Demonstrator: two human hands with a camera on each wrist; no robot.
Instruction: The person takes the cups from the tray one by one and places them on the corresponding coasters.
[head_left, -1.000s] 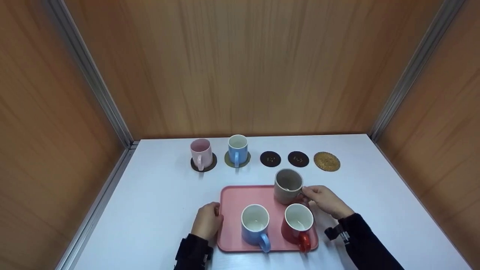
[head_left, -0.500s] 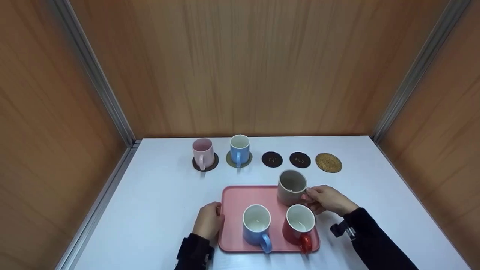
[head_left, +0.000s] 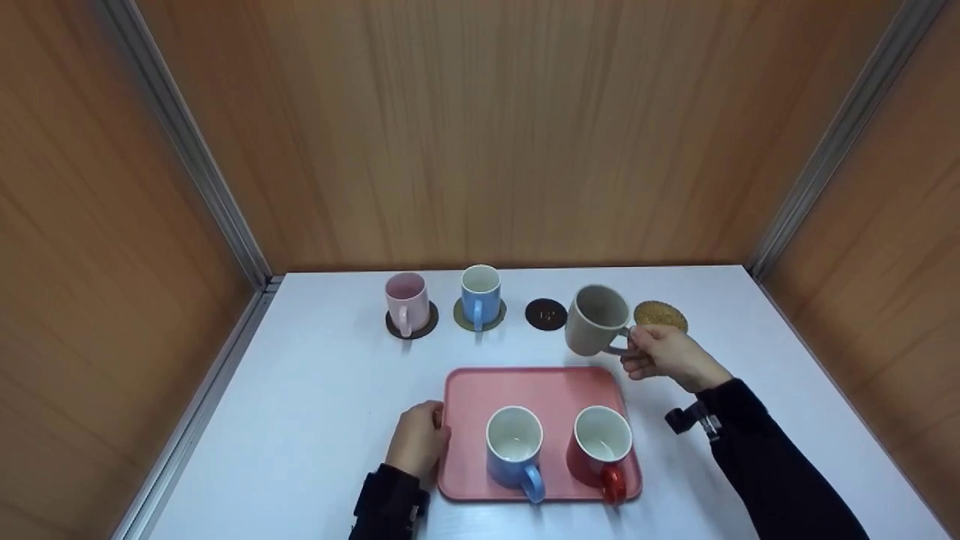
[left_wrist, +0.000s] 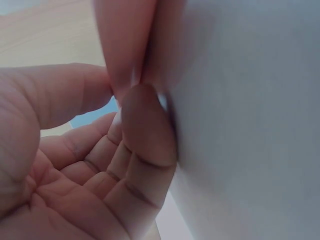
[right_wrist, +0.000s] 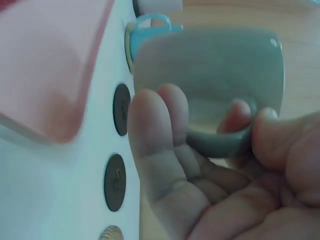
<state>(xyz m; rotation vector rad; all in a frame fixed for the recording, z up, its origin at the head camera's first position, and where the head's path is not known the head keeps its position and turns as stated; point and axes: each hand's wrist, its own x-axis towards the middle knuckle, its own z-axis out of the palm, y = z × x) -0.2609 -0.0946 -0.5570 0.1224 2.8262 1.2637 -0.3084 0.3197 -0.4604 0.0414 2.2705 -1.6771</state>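
With my right grip I hold the grey mug by its handle, raised off the worktop beyond the pink tray bearing a blue mug and a red mug, while my left grip pinches the tray's left rim.

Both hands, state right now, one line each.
Left hand: closed, pinching the edge of the pink tray.
Right hand: closed, holding the grey mug by its handle.

Soft shadows on table; wrist views hazy, tray blurred.
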